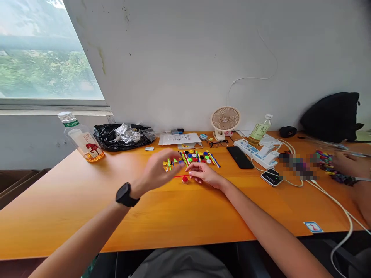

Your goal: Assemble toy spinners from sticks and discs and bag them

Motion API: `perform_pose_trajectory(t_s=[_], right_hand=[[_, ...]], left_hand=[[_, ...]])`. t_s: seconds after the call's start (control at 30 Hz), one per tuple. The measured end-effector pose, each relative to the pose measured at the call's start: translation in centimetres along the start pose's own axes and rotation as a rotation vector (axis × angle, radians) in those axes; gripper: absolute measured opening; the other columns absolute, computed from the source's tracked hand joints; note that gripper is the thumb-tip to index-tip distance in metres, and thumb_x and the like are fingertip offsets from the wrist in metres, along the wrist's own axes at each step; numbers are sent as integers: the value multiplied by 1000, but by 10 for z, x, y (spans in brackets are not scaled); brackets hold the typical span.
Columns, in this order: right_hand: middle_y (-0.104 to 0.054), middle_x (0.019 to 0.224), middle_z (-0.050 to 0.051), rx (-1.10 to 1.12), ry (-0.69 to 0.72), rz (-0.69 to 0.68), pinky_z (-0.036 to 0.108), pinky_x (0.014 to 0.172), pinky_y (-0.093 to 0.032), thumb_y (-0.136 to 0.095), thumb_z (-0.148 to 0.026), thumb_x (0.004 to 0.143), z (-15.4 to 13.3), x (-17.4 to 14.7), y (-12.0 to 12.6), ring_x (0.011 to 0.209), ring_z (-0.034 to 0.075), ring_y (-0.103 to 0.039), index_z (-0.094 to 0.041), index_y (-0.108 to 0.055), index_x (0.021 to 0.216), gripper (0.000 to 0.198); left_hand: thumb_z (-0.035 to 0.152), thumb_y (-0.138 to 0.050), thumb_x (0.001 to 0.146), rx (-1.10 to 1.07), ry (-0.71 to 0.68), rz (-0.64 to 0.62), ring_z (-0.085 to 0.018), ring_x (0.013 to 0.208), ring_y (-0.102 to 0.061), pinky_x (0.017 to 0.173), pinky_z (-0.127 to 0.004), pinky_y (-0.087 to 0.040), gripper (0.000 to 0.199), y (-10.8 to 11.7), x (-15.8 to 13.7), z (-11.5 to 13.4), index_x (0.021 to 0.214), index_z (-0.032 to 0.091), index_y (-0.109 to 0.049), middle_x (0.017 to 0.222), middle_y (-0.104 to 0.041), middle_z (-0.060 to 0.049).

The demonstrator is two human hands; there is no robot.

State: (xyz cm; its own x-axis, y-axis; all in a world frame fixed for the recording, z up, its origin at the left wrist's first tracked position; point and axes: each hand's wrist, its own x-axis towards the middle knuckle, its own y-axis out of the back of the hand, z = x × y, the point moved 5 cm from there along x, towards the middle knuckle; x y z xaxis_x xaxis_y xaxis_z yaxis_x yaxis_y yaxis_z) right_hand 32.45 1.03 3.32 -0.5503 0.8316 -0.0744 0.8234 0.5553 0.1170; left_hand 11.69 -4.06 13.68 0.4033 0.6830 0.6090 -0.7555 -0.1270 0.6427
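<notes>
My right hand (205,175) has its thumb and fingertips pinched on one end of a thin red stick (180,176) just above the table. My left hand (158,170), slightly blurred, hovers to the left, its thumb apart from its fingers and nothing seen between them. Below the stick, near my right fingertips, a small red round piece (184,179) sits on the wood. Behind both hands lies a spread of colourful round pieces and thin sticks (199,157), in yellow, blue, green, red, black and white. My left hand covers part of this spread.
A drink bottle (87,143) and a black plastic bag (124,137) stand at left. Behind are papers (179,138), glasses (218,143) and a small fan (225,119). A phone (240,157), power strip (256,153) and cables lie right, near another person's hand (346,164).
</notes>
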Motion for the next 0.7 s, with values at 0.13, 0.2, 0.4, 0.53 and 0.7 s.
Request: perform_pose_trajectory(t_s=[0.13,0.2,0.4,0.53,0.7], right_hand=[[-63,75,-1,-10,3,-28,22,47,-34,-78,-47,82,0,-1,1,54,10,-48,-18,-68,105,39],[-63,73,-2,-23,-1,-43,22,47,-34,-79,-46,82,1,-1,1,54,10,-48,-18,-68,105,38],[-59,68,-4,-97,19,-84,22,47,-35,-76,-51,87,2,-1,0,52,10,-45,-19,-68,106,38],[-58,65,-4,-105,22,-75,22,46,-37,-74,-51,88,0,-2,-1,51,10,-46,-18,-66,105,38],[-58,65,-4,-122,23,-59,22,45,-38,-73,-47,88,3,-2,-1,50,10,-48,-19,-64,105,34]], left_hand=[[47,-80,87,50,14,-261,-26,99,-71,85,-36,-56,38,-52,-22,-13,118,25,-71,110,-76,-6],[45,-77,91,42,14,-303,-24,99,-71,86,-35,-54,30,-70,-31,-21,115,27,-72,107,-77,-4],[39,-66,101,67,9,-261,-22,95,-68,84,-33,-51,19,-80,-37,-35,115,27,-73,102,-78,-2],[35,-62,104,42,5,-263,-21,97,-69,85,-32,-51,18,-79,-36,-35,117,28,-72,105,-78,-3],[35,-56,106,23,-5,-302,-22,98,-70,87,-34,-53,21,-74,-36,-35,117,29,-73,106,-78,-4]])
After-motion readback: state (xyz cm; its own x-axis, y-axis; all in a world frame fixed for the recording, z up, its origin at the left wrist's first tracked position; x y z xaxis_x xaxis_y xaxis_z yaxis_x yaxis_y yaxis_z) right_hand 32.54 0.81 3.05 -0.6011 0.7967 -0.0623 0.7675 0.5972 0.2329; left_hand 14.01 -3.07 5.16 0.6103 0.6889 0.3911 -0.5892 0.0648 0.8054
